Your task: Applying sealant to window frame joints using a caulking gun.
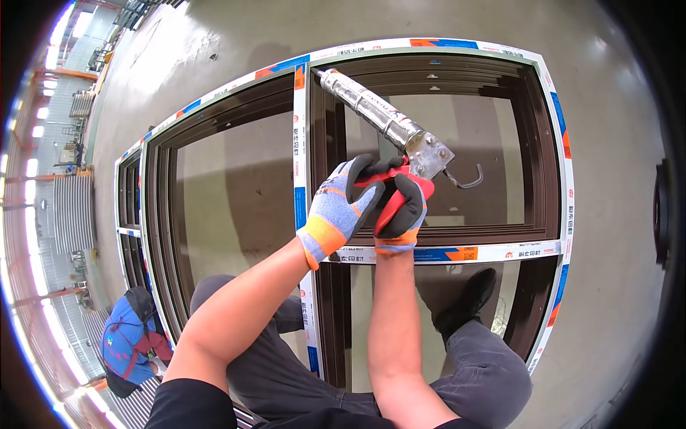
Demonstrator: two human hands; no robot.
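Note:
A caulking gun (373, 113) with a silvery tube, a riveted metal plate and a red handle slants up and left over the window frame (303, 143). Its nozzle end lies at the top left corner of the large right opening, beside the upright bar. My left hand (336, 207), in a blue-grey glove with dark fingers and an orange cuff, grips the gun around its red handle. Closed on the red trigger and grip is my right hand (404, 211), gloved alike, just right of the left. A bent metal rod (468, 182) sticks out behind the plate.
The dark brown frame, edged with white, blue and orange printed film, spans most of the view. My dark shoe (468, 304) shows within the lower right opening. A person (132, 339) in blue is at the lower left. Stacked profiles (73, 214) stand farther left.

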